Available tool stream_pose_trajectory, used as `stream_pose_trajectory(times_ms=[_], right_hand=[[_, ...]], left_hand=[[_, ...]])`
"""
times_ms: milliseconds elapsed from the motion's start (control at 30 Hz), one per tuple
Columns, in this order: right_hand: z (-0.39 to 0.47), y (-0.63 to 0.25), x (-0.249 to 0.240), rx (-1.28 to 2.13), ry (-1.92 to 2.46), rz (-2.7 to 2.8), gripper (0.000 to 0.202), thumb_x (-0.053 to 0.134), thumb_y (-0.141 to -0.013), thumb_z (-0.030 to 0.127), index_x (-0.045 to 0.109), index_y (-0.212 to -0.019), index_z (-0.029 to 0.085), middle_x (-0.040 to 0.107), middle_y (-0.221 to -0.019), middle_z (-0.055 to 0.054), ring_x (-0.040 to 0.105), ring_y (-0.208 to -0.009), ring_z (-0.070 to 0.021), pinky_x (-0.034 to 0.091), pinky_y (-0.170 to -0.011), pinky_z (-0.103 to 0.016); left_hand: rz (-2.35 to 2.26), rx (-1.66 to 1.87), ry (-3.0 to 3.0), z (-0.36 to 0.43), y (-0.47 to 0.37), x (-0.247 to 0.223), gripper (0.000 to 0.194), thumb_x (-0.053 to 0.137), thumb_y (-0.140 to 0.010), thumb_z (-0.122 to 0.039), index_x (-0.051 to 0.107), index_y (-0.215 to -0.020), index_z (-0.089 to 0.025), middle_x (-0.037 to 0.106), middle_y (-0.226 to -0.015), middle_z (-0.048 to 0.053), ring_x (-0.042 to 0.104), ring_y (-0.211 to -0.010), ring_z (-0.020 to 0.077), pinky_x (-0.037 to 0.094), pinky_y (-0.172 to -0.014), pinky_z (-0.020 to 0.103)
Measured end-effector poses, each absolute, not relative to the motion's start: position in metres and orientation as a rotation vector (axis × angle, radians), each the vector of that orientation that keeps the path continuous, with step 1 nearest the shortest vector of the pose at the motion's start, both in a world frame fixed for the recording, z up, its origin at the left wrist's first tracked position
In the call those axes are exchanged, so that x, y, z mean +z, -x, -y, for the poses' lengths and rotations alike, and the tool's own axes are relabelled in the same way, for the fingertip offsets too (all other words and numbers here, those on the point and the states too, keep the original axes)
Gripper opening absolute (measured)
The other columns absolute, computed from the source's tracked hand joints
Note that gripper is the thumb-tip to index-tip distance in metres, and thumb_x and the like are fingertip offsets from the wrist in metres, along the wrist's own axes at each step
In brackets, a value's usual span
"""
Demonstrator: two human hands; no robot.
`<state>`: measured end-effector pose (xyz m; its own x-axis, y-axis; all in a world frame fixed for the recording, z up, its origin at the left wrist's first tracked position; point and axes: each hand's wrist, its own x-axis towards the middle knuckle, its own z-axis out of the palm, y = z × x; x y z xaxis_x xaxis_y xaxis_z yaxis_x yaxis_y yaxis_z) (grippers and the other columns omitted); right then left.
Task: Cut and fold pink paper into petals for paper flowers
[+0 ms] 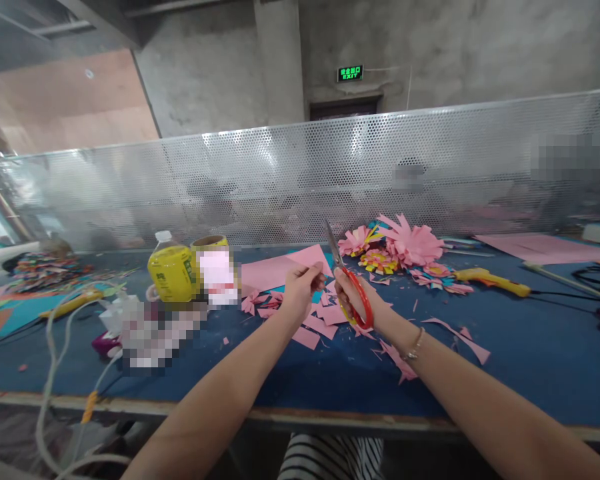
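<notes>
My right hand (349,293) grips a pair of scissors (363,303) with red handles, yellow on the inner side; the blades point up and away and look closed. To its left, the fingertips of my left hand (304,283) are pinched together; whatever is between them is too small to make out. Just behind that hand a pink paper sheet (270,270) lies on the table, partly hidden by my fingers. Cut pink paper strips (323,325) are scattered beneath both hands. Small fringed pink pieces (251,303) lie left of my left wrist.
Paper flowers (413,243) are heaped at the back right, beside a yellow glue gun (495,281). A yellow-labelled bottle (171,273) and a tape roll (210,243) stand left. Another glue gun (73,303) and white cables (50,340) lie farther left. A perforated metal panel (300,180) borders the back.
</notes>
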<state>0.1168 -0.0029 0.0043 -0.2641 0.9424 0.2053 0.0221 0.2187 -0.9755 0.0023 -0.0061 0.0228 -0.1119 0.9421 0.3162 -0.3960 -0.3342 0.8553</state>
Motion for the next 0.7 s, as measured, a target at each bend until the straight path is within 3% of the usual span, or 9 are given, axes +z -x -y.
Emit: stream_pose_trajectory(times_ms=[233, 300, 533, 700], right_hand=[[-0.003, -0.129, 0.018, 1.095, 0.928, 1.483, 0.038, 0.050, -0.064, 0.053, 0.040, -0.056, 0.018, 0.036, -0.036, 0.007, 0.030, -0.026, -0.0035, 0.026, -0.026, -0.017], [-0.006, -0.133, 0.019, 1.065, 0.909, 1.497, 0.035, 0.052, -0.063, 0.051, 0.043, -0.058, 0.017, 0.034, -0.033, 0.008, 0.029, -0.025, -0.0038, 0.025, -0.026, -0.017], [-0.012, -0.135, 0.013, 1.031, 0.870, 1.659, 0.028, 0.061, -0.056, 0.037, 0.041, -0.060, 0.018, 0.031, -0.036, 0.011, 0.027, -0.029, -0.0028, 0.021, -0.031, -0.017], [-0.005, -0.132, 0.015, 0.964, 0.880, 1.692, 0.028, 0.058, -0.059, 0.037, 0.038, -0.057, 0.018, 0.031, -0.039, 0.010, 0.026, -0.033, -0.0031, 0.020, -0.034, -0.018]], left_hand=[[-0.761, 1.487, -1.147, -0.003, 0.005, 0.013, 0.019, 0.055, -0.050, -0.018, 0.039, -0.042, -0.015, 0.035, -0.033, -0.006, 0.030, -0.030, 0.0026, 0.019, -0.034, 0.018], [-0.759, 1.387, -1.208, -0.006, 0.007, 0.008, 0.009, 0.053, -0.048, -0.016, 0.045, -0.046, -0.015, 0.041, -0.037, -0.005, 0.033, -0.033, 0.0034, 0.022, -0.036, 0.018], [-0.758, 1.243, -1.424, -0.009, 0.009, 0.002, 0.007, 0.053, -0.052, -0.018, 0.051, -0.047, -0.014, 0.043, -0.040, -0.003, 0.037, -0.037, 0.0053, 0.025, -0.038, 0.020], [-0.850, 1.429, -1.419, -0.006, 0.003, 0.013, 0.012, 0.061, -0.055, -0.023, 0.056, -0.056, -0.012, 0.053, -0.051, 0.000, 0.047, -0.046, 0.0082, 0.033, -0.045, 0.020]])
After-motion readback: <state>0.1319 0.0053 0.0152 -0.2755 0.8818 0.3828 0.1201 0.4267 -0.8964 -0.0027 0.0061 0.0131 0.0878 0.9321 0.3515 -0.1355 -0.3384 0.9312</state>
